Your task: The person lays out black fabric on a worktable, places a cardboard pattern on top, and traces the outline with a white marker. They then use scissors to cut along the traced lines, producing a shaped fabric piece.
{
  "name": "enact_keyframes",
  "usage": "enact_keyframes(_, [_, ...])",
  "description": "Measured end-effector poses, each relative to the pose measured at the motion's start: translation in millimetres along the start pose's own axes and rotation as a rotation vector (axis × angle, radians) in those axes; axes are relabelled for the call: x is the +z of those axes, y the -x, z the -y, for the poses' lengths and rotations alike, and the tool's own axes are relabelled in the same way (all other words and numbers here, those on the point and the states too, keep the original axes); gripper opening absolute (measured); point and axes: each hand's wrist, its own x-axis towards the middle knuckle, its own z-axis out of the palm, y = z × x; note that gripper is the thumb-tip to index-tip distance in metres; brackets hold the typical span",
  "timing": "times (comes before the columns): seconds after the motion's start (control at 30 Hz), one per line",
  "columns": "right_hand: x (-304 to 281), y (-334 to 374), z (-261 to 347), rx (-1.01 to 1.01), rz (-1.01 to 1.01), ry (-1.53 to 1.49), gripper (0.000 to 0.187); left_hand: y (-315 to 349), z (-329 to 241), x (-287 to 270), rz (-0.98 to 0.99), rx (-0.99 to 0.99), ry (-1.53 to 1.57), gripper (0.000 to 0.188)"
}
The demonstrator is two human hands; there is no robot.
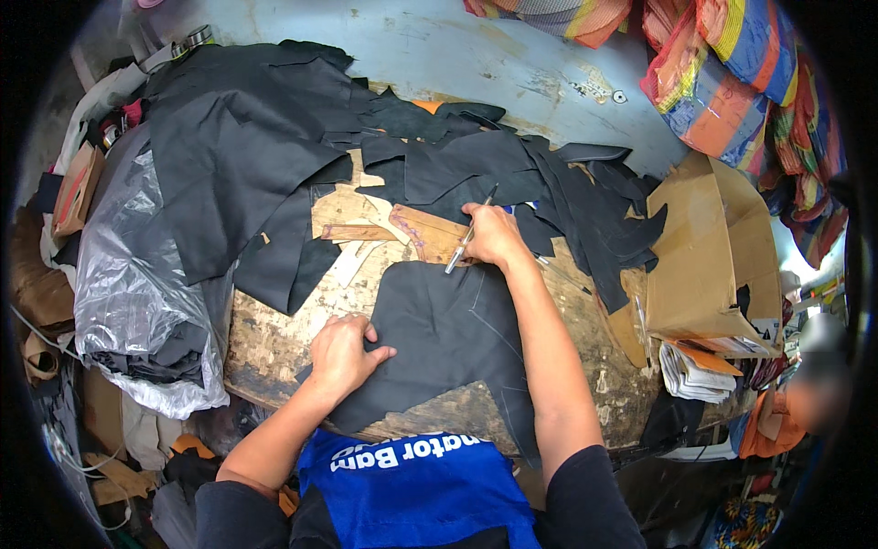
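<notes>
A piece of black leather (444, 320) lies in front of me on the worn wooden table, with faint pale lines drawn on its right part. My left hand (344, 355) rests at its left edge, fingers bent and thumb stretched out over the leather, holding nothing. Beyond the leather's far edge, my right hand (494, 234) is closed around a slim silver pen (454, 262), tilted with one end near that edge. The fingers also touch a brown flat template (422, 229) marked with purple ink; whether they grip it is hidden.
Pale pattern pieces (358, 258) lie left of the template. Large black leather sheets (247, 156) are heaped at the far left, more scraps (476, 165) at the back. A plastic-wrapped bundle (146, 284) stands left, a cardboard box (700, 247) right. Striped bags (722, 82) hang at upper right.
</notes>
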Motion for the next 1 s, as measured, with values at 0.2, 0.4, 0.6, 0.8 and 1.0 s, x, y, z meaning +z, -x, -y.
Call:
enact_keyframes(0.2, [-18,7,1,0.032,-0.056,-0.146,0.035,-12,2,-1,0.105,-0.048,0.281,0.031])
enact_keyframes(0.4, [-26,66,-14,0.069,-0.381,-1.145,0.019,-5,23,-4,0.005,0.124,0.355,0.043])
enact_keyframes(0.6, [23,139,-1,0.018,-0.344,-1.41,0.022,-14,33,-6,0.02,0.19,0.454,0.049])
enact_keyframes(0.8, [61,160,-2,0.024,-0.462,-1.235,0.017,-9,43,-21,0.133,0.227,0.426,0.062])
enact_keyframes(1.0, [61,167,-4,-0.163,-0.59,-0.906,0.012,4,51,-27,0.079,0.132,0.431,0.053])
